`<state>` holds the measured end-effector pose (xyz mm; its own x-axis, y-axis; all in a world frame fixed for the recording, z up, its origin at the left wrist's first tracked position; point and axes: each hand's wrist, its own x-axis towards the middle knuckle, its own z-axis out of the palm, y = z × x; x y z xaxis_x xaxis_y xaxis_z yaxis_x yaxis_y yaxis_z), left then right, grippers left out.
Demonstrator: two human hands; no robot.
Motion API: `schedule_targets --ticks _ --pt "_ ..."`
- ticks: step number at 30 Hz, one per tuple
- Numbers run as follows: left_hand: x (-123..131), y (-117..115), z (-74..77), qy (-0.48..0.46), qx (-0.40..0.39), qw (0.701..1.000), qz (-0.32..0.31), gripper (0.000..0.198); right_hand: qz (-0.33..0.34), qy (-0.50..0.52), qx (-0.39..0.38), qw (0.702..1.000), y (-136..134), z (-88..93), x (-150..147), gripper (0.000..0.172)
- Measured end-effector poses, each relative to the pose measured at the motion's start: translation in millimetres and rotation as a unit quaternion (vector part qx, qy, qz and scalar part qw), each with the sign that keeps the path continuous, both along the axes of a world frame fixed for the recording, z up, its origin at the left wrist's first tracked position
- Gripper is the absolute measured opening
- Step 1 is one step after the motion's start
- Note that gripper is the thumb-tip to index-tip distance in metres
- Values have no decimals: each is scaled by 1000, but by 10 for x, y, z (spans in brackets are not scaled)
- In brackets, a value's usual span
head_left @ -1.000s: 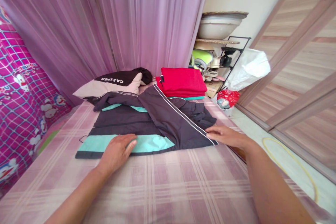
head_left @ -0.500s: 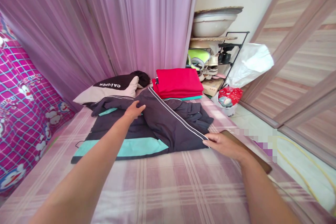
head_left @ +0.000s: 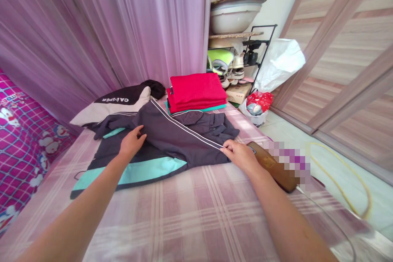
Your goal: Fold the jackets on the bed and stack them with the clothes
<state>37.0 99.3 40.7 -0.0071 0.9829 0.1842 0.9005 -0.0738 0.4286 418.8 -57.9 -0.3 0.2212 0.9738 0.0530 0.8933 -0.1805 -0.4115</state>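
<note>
A dark jacket (head_left: 167, 135) with a turquoise band and white piping lies on the bed, one sleeve laid slantwise across its body. My right hand (head_left: 238, 153) pinches the end of that sleeve at the piping. Over the jacket's left half is my left hand (head_left: 132, 141), fingers apart, thumb and forefinger close to the sleeve's folded edge. Whether its fingertips touch the cloth I cannot tell. Just behind the jacket sits a stack of folded red clothes (head_left: 198, 92), with a turquoise piece at the bottom.
A black and pale pillow (head_left: 113, 102) marked CAMPER lies at the back left by the purple curtain (head_left: 138, 28). Beside my right wrist is a brown phone-like object (head_left: 274, 168) with a white cable. Past the bed's right edge stand a shoe rack (head_left: 260, 65) and bags (head_left: 258, 108).
My left hand has moved left and a little nearer, off the upper sleeve. My right hand stays at the sleeve end. The view has turned slightly right, showing more of the brown object.
</note>
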Motion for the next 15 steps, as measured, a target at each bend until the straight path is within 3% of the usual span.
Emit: schedule_targets --ticks 3,5,7,9,15 --pt "-47 -290 -165 19 44 998 -31 58 -17 -39 2 999 -21 17 -39 20" --pt "-48 -525 -250 42 80 990 -112 52 -23 -59 1 998 -41 43 -63 24" --pt "-52 -762 -345 76 70 972 -211 50 -28 -71 2 997 -60 73 -91 28" --pt "-71 -961 -453 117 54 956 -264 53 -42 -80 6 996 -72 95 -122 29" --pt "-145 -1175 -675 201 58 946 -249 60 -82 -121 -7 989 -71 74 -172 24"
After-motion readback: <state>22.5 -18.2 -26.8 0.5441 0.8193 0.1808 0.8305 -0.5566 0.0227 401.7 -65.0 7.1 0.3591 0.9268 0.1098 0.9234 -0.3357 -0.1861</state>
